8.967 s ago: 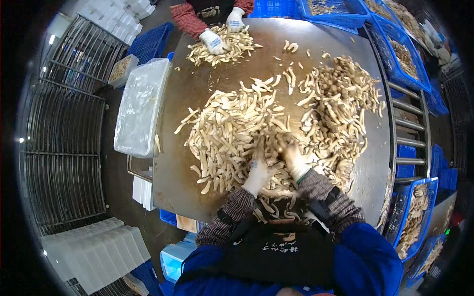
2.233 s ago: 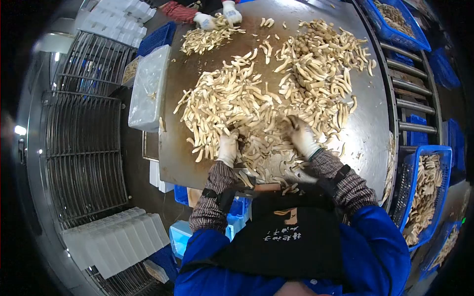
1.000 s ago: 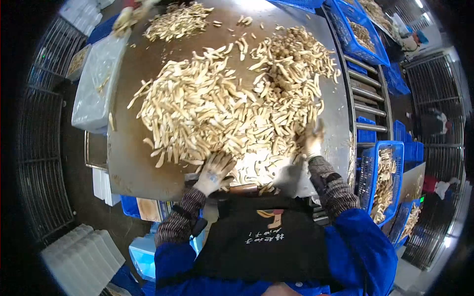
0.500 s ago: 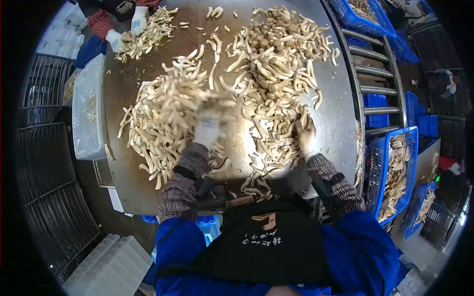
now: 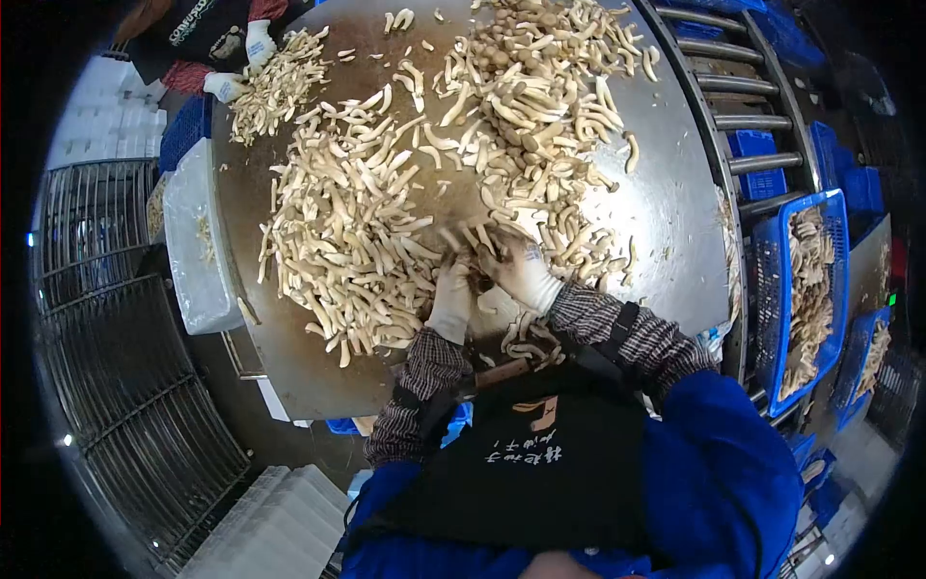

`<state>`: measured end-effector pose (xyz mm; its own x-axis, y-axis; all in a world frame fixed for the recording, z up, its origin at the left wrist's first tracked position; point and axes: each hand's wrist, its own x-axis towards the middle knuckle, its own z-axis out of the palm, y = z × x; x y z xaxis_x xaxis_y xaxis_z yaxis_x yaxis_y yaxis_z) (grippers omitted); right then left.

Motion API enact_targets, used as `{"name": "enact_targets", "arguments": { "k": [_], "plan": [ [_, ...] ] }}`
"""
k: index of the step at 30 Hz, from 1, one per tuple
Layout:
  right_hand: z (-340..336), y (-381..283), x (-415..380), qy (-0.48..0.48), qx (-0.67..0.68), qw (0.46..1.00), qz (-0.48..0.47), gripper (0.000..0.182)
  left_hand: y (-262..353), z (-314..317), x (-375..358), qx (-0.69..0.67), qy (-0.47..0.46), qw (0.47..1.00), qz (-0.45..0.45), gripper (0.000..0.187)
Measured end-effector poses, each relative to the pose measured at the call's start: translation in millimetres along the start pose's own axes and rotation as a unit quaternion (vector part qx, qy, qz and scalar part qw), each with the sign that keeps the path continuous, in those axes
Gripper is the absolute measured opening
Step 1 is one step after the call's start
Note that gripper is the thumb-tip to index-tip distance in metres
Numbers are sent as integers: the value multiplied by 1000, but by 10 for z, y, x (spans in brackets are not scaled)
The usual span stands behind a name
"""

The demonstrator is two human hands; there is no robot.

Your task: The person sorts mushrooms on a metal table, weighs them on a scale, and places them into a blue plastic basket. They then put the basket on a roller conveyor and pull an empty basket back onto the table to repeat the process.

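Observation:
My left hand (image 5: 451,297), in a white glove with soiled fingertips, is closed near the table's front edge; a slightly blurred pale mushroom stem sticks up from its fingers. Close on its right, my gloved right hand (image 5: 524,270) grips mushrooms (image 5: 476,236) between thumb and fingers. The fingertips of both hands nearly meet, partly hiding what they hold. To the left lies a broad heap of long pale mushrooms (image 5: 352,232). Beyond my right hand, a pile of brown-capped mushrooms (image 5: 526,96) stretches to the far side. A few loose mushrooms (image 5: 529,333) lie right by my apron.
A co-worker's gloved hands (image 5: 241,66) touch a smaller heap of pieces (image 5: 280,87) at the far left. A plastic-lined tub (image 5: 198,241) stands at the table's left edge. On the right are a roller conveyor (image 5: 748,121) and a blue crate (image 5: 831,280) holding mushrooms.
My left hand has come back from the left heap, right and nearer to me. My right hand has moved left from the right-hand pile to meet it. The view has shifted slightly.

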<state>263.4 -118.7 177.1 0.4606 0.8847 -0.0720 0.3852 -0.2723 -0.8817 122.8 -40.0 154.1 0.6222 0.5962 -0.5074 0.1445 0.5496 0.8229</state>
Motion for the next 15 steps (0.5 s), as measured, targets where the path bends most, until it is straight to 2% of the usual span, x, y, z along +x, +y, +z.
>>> {"name": "enact_targets", "arguments": {
  "k": [1,2,3,4,5,6,7,8,9,10,12,13,14,15],
  "plan": [
    [63,25,6,26,-15,1000,-9,44,-323,-256,56,-125,37,987,-98,42],
    [45,-54,15,24,-14,1000,-10,44,-336,-280,-3,-126,39,987,-97,42],
    [-20,-197,31,-32,14,996,88,44,-318,-285,-60,-52,42,998,-14,38],
    [-53,-287,57,-84,41,978,184,45,-183,-157,-114,-94,76,993,-15,35],
    [72,-198,33,-105,95,984,106,46,-48,-27,-167,-135,111,985,-13,33],
    [94,-189,12,-103,95,984,108,46,-107,-151,-135,-134,108,985,-14,33],
    [98,-186,5,-107,102,984,102,51,-267,-424,-42,229,43,966,116,33],
    [106,-170,5,-110,108,983,97,57,-340,-486,40,189,31,977,98,32],
    [117,-48,39,-114,236,951,162,54,-409,-546,121,148,20,986,80,31],
    [0,-57,87,-117,358,899,224,52,-178,-417,111,108,10,992,60,30],
    [-607,-140,37,-128,366,892,233,47,303,-53,-62,13,143,990,0,26],
    [-686,63,-41,-53,298,933,196,43,73,-182,87,107,123,986,21,28],
    [-758,251,-134,20,226,961,158,39,28,-115,101,104,123,987,19,28],
    [-919,313,-236,48,105,990,82,41,-33,34,115,232,43,966,103,32]
  ]
}}
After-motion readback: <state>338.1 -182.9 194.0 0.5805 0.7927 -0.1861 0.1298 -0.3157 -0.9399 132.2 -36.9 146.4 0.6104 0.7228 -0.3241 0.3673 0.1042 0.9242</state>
